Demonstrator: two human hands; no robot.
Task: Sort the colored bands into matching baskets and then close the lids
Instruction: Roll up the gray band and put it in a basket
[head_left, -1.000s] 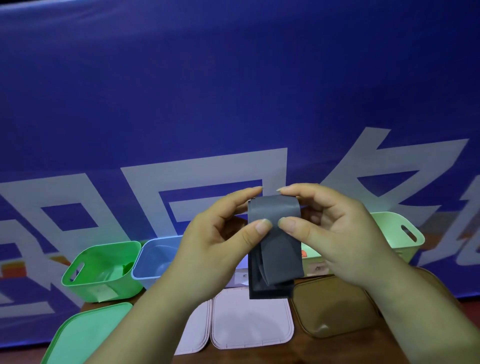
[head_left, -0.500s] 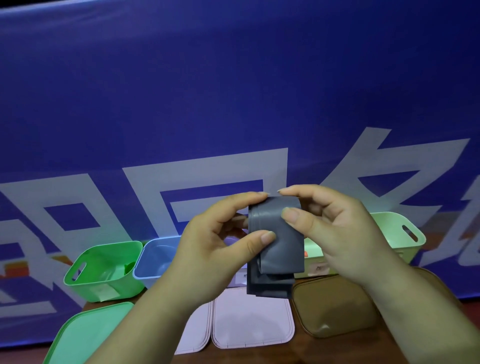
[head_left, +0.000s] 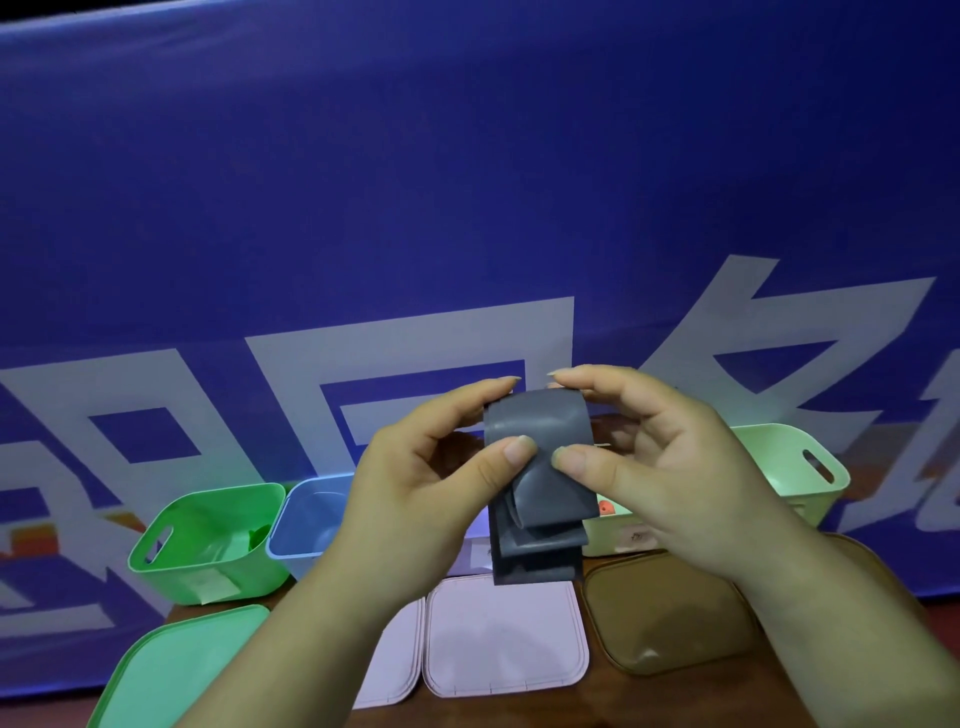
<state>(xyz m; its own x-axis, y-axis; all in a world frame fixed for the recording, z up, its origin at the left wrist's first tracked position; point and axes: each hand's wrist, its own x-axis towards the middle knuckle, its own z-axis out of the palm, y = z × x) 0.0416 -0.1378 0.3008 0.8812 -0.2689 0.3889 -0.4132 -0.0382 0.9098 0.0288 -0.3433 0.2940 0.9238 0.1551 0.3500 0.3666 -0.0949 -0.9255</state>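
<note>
Both hands, left (head_left: 426, 488) and right (head_left: 670, 467), pinch folded grey rubber band (head_left: 540, 467) above open baskets. Sorting step; next needs matching basket, none visibly grey.

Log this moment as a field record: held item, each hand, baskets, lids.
held item: grey band, folded, held up above the table
left hand: thumb and fingers pinch the band's left side
right hand: thumb and fingers pinch its right side
baskets: bright green basket, blue basket, pale green basket, all uncovered
lids: green lid, paler pink lid, pink lid, brown lid, lying flat, none fitted
</note>
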